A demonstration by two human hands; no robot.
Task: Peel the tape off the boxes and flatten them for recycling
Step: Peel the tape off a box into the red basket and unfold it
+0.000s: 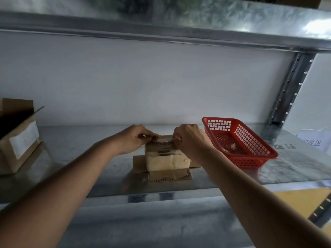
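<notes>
Centre frame, our left hand (133,138) grips the small box (167,156) steady on the shelf (80,154) while our right hand (188,139) pinches tape (165,140) to peel, red basket (258,156) waiting alongside for scraps.

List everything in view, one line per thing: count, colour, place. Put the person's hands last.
small cardboard box: one, brown with pale tape across it, middle of the shelf, bottom flaps splayed out flat
tape strip: one, clear, along the small box's top edge, between the two hands
open cardboard box: one, brown with a white label, left end of the shelf
basket: one, red plastic mesh, right of the small box, with a pale scrap inside
metal shelf: one, grey, under everything; another shelf overhead
paper sign: one, white with printed characters, far right on the shelf
left hand: one, pinching the box's top edge
right hand: one, pinching the tape strip
</notes>
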